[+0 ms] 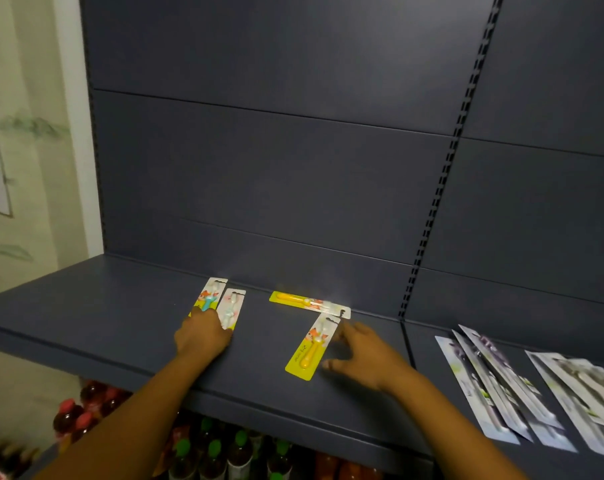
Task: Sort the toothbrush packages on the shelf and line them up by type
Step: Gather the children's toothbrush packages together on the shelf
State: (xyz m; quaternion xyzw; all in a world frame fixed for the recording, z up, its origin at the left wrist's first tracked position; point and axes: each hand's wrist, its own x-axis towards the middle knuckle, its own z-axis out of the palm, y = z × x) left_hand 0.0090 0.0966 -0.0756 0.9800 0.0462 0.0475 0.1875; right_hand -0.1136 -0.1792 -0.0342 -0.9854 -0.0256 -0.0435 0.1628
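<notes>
Several children's toothbrush packages lie flat on the dark blue shelf (86, 317). At the left a package with a blue brush (210, 294) lies beside one with a pale brush (232, 306). My left hand (202, 336) rests on their near ends, fingers curled, gripping neither. In the middle a yellow package (311, 302) lies crosswise near the back panel. In front of it a second yellow package with an orange brush (312, 346) lies lengthwise. My right hand (366, 355) hovers open just right of it, fingers spread, not touching as far as I can tell.
On the adjoining shelf section at the right lie several long grey-white toothbrush packages (494, 386), fanned and overlapping. A slotted upright (428, 216) divides the two sections. Bottles with red and green caps (210, 448) stand on the shelf below.
</notes>
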